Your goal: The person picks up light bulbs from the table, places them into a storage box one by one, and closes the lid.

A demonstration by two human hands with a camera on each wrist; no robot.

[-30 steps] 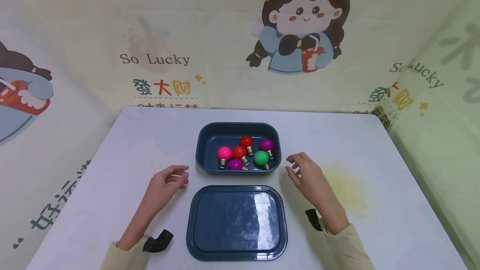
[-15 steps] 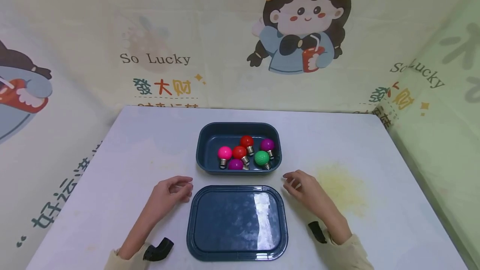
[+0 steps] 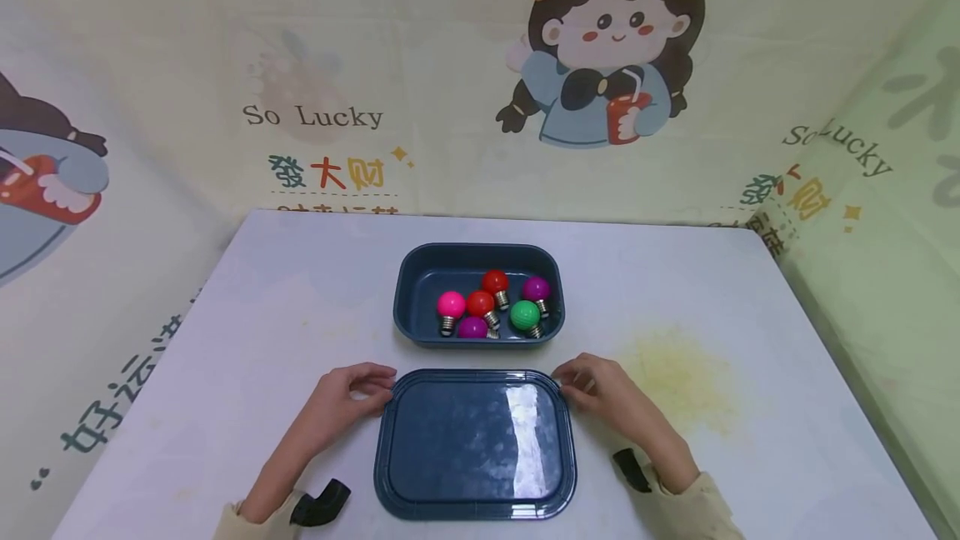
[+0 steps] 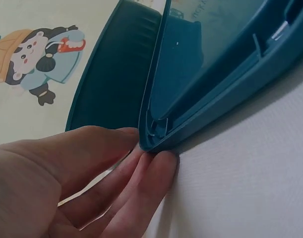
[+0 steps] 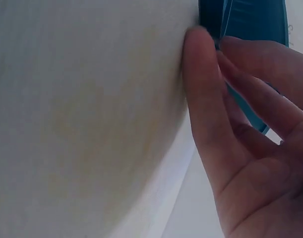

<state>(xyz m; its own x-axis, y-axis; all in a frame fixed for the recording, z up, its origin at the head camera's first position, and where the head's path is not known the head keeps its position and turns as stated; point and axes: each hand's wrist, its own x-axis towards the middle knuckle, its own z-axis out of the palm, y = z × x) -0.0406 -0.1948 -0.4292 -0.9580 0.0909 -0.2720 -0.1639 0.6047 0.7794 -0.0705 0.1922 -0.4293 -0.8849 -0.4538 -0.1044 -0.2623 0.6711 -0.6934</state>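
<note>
A dark blue plastic lid [image 3: 472,444] lies flat on the white table. My left hand [image 3: 348,398] is at its far left corner; in the left wrist view, the fingertips [image 4: 166,158] and thumb pinch that corner of the lid [image 4: 153,136]. My right hand [image 3: 603,390] pinches the far right corner, and the right wrist view shows its fingertips [image 5: 198,39] close around the edge. Just beyond stands a dark blue box [image 3: 420,261] without a cover. Inside it lie several small round light bulbs, among them a pink bulb [image 3: 451,304] and a green bulb [image 3: 524,315].
The white table [image 3: 300,290] carries a yellowish stain [image 3: 682,377] right of the lid. A printed cloth [image 3: 450,65] with cartoon figures and lettering hangs behind the table and along both sides. A narrow strip of table separates box and lid.
Both hands have come down from beside the box toward me and inward, reaching the lid's far corners. The box, bulbs and lid have stayed in place.
</note>
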